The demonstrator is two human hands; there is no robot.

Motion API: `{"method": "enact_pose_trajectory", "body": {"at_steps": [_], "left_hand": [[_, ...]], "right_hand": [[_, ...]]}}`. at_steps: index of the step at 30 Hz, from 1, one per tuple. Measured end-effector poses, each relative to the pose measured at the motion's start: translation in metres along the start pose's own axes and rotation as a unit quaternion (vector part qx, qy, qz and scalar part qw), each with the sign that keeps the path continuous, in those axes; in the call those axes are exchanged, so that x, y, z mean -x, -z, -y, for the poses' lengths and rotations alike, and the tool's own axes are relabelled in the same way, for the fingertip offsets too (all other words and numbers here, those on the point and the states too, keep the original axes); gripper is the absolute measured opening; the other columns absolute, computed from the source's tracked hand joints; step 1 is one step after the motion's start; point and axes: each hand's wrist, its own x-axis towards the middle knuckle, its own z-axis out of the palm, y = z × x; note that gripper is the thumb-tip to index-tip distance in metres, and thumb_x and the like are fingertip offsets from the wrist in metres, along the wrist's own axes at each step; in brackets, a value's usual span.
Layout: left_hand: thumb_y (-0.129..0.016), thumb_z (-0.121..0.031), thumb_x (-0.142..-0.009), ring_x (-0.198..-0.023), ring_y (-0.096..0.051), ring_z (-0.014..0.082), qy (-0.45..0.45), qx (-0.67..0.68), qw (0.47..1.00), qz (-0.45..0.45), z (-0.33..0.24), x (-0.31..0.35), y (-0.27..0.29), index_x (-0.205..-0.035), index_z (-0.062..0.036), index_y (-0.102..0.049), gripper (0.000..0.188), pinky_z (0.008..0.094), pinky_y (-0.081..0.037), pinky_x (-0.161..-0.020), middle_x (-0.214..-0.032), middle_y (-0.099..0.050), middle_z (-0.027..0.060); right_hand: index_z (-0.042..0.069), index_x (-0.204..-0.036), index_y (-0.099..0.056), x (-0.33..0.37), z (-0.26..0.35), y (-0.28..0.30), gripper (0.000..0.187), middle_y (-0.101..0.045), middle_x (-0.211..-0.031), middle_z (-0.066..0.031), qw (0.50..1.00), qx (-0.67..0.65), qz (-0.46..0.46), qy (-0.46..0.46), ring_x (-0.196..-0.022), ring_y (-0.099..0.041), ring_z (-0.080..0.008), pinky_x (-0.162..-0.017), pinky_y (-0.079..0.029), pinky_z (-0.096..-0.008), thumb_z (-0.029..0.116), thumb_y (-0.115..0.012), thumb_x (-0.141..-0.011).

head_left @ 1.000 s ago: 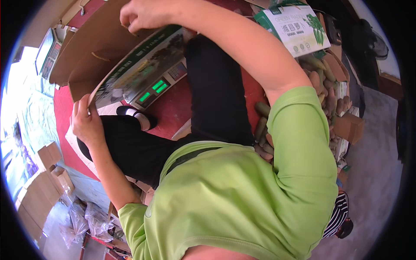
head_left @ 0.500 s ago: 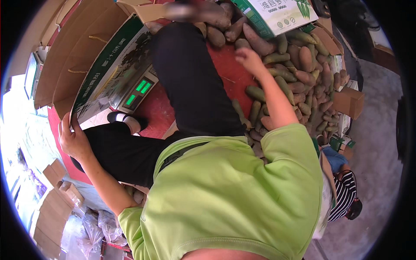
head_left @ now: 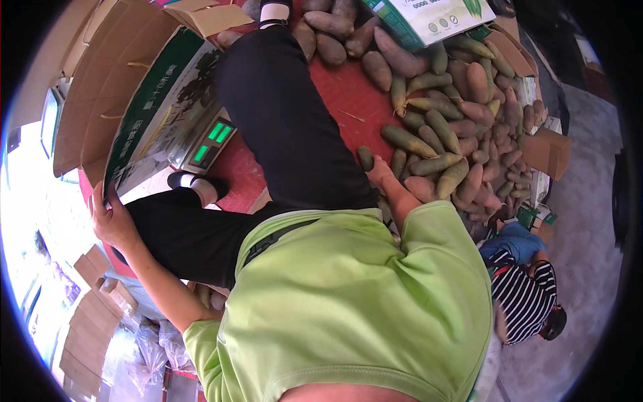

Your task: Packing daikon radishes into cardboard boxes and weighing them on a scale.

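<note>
My left hand pinches the near edge of a large carton with a dark green and pictured side. The carton stands tilted by a scale with lit green digits. On the right, my right hand is low beside my thigh, its fingers closed round a green radish. Only the radish's dark end shows; my hand and leg hide the rest. Just right of that hand spreads a heap of green radishes and reddish-brown roots.
A white and green printed box lies on the heap's far side. Red floor covering lies between my leg and the heap. A small brown carton stands at right. A person in a striped top bends at lower right.
My right hand has moved back toward me, from the heap's far left part to the radish beside my thigh. My left hand stays on the carton edge. The other person has shifted slightly.
</note>
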Motion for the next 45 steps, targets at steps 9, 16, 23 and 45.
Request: {"method": "enact_pose_trajectory", "body": {"at_steps": [9, 16, 23, 45], "left_hand": [[-0.067, -0.017, -0.083, -0.079, -0.065, 0.0269, -0.011, 0.038, 0.999, -0.013, -0.008, -0.004, 0.003, -0.095, -0.0149, -0.068, 0.013, 0.0355, -0.05, -0.066, -0.088, -0.067, 0.0047], [-0.066, -0.018, -0.081, -0.081, -0.063, 0.0253, -0.005, 0.007, 1.0, -0.008, -0.009, -0.002, 0.009, -0.094, -0.0174, -0.066, 0.013, 0.0347, -0.05, -0.071, -0.087, -0.065, 0.0012], [-0.065, -0.014, -0.08, -0.082, -0.063, 0.026, 0.003, -0.016, 1.0, -0.003, -0.013, -0.004, 0.013, -0.095, -0.0172, -0.066, 0.015, 0.0358, -0.049, -0.072, -0.087, -0.065, 0.0017], [-0.064, -0.015, -0.081, -0.081, -0.063, 0.0262, -0.025, -0.005, 1.0, -0.013, -0.008, -0.002, 0.012, -0.093, -0.0176, -0.065, 0.013, 0.0362, -0.048, -0.073, -0.086, -0.063, 0.0017]], "right_hand": [[0.015, -0.126, -0.051, 0.015, 0.015, -0.005, 0.058, -0.059, -0.118, -0.0175, 0.979, 0.143, 0.034, 0.139, -0.112, -0.056, -0.0339, -0.094, -0.046, -0.0413, 0.026, -0.073, -0.073], [0.015, -0.124, -0.053, 0.009, 0.037, 0.019, 0.056, -0.06, -0.116, -0.0169, 0.982, 0.142, -0.004, 0.121, -0.11, -0.057, -0.0342, -0.092, -0.047, -0.041, 0.022, -0.074, -0.072], [0.008, -0.116, -0.057, -0.018, 0.059, 0.079, 0.05, -0.061, -0.112, -0.0166, 0.965, -0.072, -0.136, 0.211, -0.105, -0.059, -0.0332, -0.088, -0.047, -0.039, 0.011, -0.075, -0.07], [0.0, -0.102, -0.061, 0.21, 0.472, 0.224, 0.022, -0.063, -0.087, -0.0046, 0.611, -0.21, -0.104, 0.756, -0.08, -0.061, -0.0119, -0.073, -0.05, -0.0251, -0.002, -0.063, -0.08]]}}
